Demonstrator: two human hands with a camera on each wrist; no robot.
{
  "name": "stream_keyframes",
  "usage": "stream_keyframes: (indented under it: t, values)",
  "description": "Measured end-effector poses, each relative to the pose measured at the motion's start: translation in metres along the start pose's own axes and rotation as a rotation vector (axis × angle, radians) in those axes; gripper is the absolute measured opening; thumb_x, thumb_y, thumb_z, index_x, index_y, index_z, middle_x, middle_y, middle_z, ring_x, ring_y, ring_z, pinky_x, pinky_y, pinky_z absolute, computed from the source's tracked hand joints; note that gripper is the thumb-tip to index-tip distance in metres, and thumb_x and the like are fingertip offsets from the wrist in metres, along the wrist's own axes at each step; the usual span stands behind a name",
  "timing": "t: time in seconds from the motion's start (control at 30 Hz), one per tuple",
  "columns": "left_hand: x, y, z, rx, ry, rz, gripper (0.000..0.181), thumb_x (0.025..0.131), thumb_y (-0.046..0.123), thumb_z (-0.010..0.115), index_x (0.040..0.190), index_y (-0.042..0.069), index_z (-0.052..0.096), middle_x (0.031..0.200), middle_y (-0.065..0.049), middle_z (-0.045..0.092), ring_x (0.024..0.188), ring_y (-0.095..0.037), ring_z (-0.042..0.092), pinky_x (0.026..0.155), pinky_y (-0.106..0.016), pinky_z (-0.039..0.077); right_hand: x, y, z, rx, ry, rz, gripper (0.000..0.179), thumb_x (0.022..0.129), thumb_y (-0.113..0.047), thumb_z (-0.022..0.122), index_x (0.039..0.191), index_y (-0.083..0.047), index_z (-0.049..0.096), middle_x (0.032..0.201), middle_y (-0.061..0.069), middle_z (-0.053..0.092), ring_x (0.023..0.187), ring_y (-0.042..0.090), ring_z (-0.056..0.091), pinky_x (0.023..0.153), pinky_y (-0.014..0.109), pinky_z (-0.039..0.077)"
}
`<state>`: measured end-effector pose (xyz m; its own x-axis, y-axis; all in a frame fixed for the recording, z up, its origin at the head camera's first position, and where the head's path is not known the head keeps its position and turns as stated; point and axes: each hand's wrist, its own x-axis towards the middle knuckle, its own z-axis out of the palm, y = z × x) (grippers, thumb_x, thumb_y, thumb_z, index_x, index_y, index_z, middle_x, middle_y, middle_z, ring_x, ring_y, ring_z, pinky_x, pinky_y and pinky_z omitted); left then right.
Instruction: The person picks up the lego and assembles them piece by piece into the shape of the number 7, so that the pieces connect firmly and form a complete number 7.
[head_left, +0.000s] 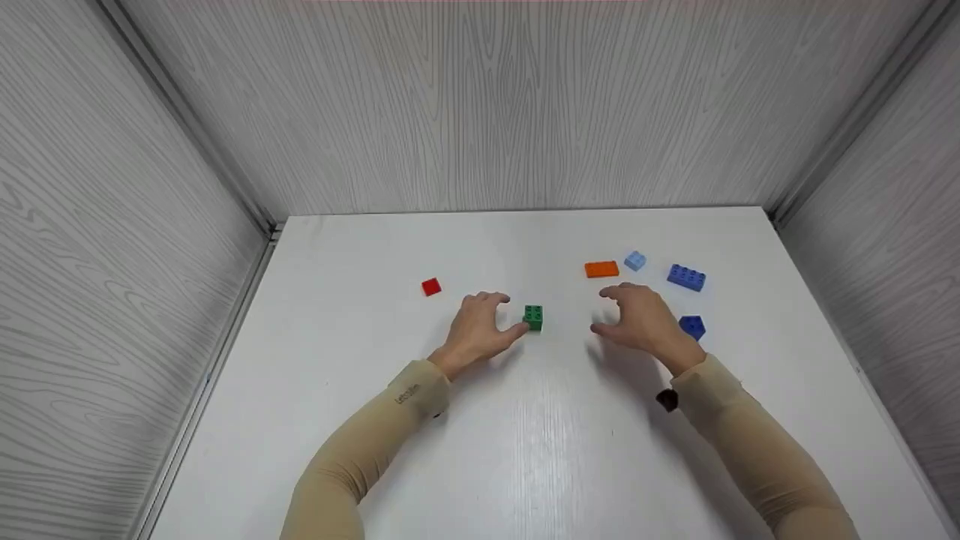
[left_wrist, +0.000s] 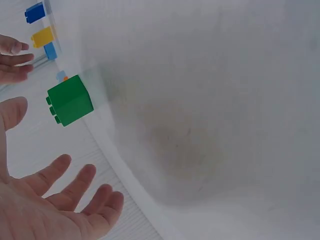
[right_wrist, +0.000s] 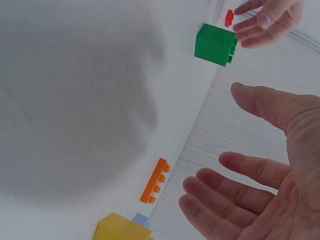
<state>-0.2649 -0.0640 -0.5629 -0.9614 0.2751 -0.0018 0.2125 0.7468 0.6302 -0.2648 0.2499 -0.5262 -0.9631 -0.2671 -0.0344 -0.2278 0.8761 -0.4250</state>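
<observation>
A green toy brick (head_left: 533, 317) with studs on top stands mid-table. Beside it is my left hand (head_left: 480, 330), its thumb tip close to the brick and its fingers spread in a loose C with nothing held. From the head view I cannot tell whether the thumb touches it; the left wrist view shows a gap between thumb and green brick (left_wrist: 70, 101). To the right hovers my right hand (head_left: 641, 319), thumb and fingers apart, holding nothing. A yellow brick (right_wrist: 120, 230) appears in the right wrist view; in the head view the right hand seems to hide it.
A small red brick (head_left: 431, 286) lies left of the left hand. Past the right hand are a flat orange brick (head_left: 601, 269), a light blue brick (head_left: 635, 260), a long blue brick (head_left: 686, 277) and a dark blue brick (head_left: 692, 326). Grey panels (head_left: 480, 105) enclose the white table (head_left: 337, 420).
</observation>
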Motion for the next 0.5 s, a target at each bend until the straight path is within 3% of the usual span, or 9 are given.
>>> stream_keyframes:
  t: [0.23, 0.5]
  values:
    - [0.002, -0.004, 0.002, -0.135, -0.014, 0.023, 0.052, 0.104, 0.039, 0.076, 0.144, 0.005, 0.069, 0.14, -0.016, 0.073, 0.13, -0.033, 0.068, 0.116, -0.05, 0.058, -0.003, 0.02, -0.012, 0.068, 0.067, -0.063, 0.049, 0.097, -0.019, 0.084, 0.14, 0.002, 0.074, 0.137, 0.027, 0.077, 0.124, 0.048, 0.073, 0.107, 0.065, 0.061]
    - [0.006, -0.006, 0.006, -0.243, -0.016, 0.007, 0.047, 0.104, 0.031, 0.079, 0.143, 0.006, 0.069, 0.141, -0.016, 0.073, 0.129, -0.031, 0.068, 0.117, -0.049, 0.058, -0.003, 0.052, -0.021, 0.216, 0.064, -0.047, 0.049, 0.097, -0.02, 0.086, 0.142, -0.004, 0.074, 0.146, 0.022, 0.074, 0.143, 0.048, 0.063, 0.125, 0.071, 0.046]
